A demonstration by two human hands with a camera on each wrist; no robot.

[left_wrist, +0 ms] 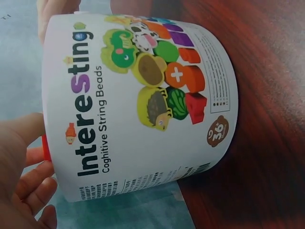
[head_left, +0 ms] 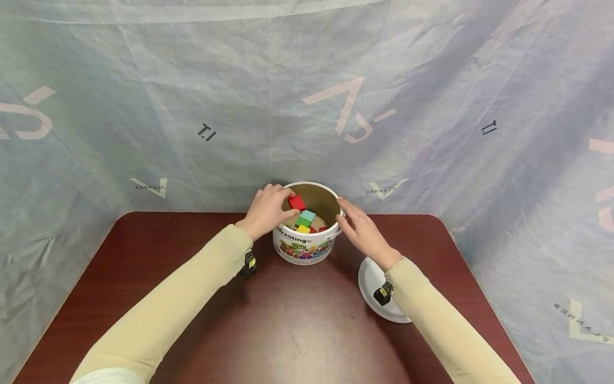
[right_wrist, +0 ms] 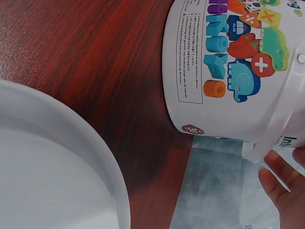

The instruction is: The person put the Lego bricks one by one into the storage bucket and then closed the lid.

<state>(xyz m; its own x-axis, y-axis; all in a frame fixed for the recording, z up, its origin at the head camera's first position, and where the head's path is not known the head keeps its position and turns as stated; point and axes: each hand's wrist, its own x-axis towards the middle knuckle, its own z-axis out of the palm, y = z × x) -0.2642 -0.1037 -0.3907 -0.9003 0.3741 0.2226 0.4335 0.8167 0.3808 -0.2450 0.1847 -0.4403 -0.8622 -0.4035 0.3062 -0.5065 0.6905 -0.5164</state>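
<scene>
A white bucket [head_left: 307, 255] printed with "Interesting" and pictures of string beads stands upright at the back of the table. My left hand [head_left: 269, 209] reaches over its left rim and pinches a red block [head_left: 297, 202] between thumb and fingers, inside the mouth. In the left wrist view a bit of this red block [left_wrist: 46, 149] shows at the rim. Lower in the bucket lie a light blue and green block [head_left: 306, 218], a yellow block [head_left: 303, 229] and some red pieces. With fingers extended, my right hand [head_left: 365, 234] touches the right rim, near the bucket's white handle [right_wrist: 287, 112].
To the right, a round white lid or dish [head_left: 370, 280] lies on the dark red table [head_left: 297, 320], partly under my right forearm. Behind the table's back edge hangs a grey printed cloth [head_left: 268, 106], which also runs along both sides.
</scene>
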